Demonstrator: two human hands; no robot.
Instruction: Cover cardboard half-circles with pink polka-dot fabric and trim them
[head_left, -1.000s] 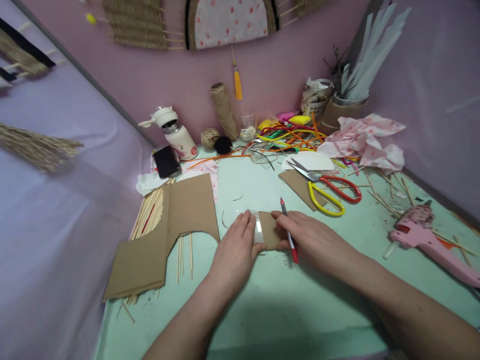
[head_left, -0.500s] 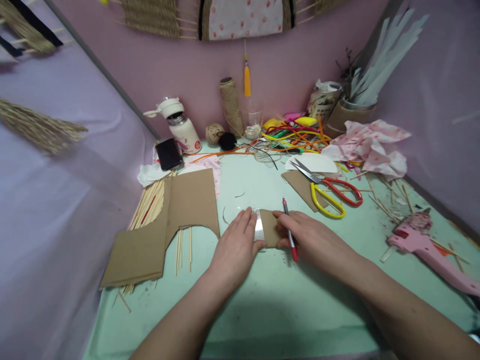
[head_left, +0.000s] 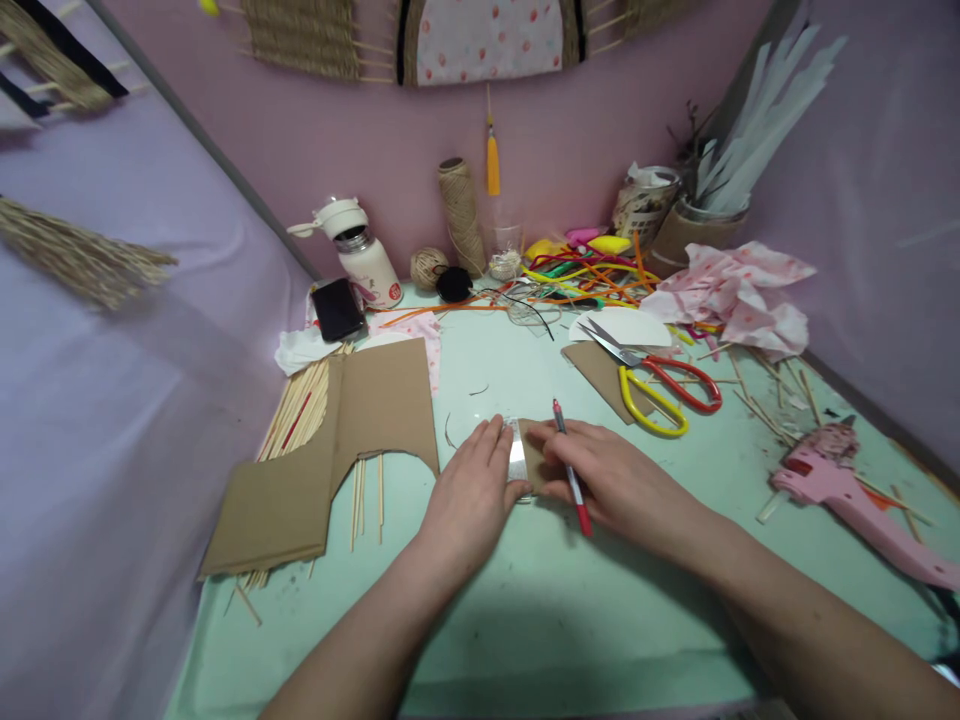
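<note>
My left hand (head_left: 471, 492) lies flat on the pale green table, its fingertips pressing the left end of a small brown cardboard piece (head_left: 531, 456) that carries a shiny strip of clear tape (head_left: 517, 458). My right hand (head_left: 609, 478) covers the right part of that cardboard and holds a red pen (head_left: 568, 468) between its fingers, tip pointing away from me. The two hands almost touch over the piece. Most of the cardboard is hidden under my right hand.
A large cut cardboard sheet (head_left: 330, 445) lies on a bundle of wooden sticks (head_left: 298, 412) at left. Red and yellow scissors (head_left: 654, 383) sit behind my right hand, a pink glue gun (head_left: 855, 500) at right. Bottle (head_left: 360, 258), phone (head_left: 337, 308), twine spool (head_left: 460, 213), pipe cleaners and crumpled fabric (head_left: 731, 292) crowd the back.
My right hand has slid left over the small cardboard piece, covering more of it, and the pen moved left with it. My left hand stayed in place.
</note>
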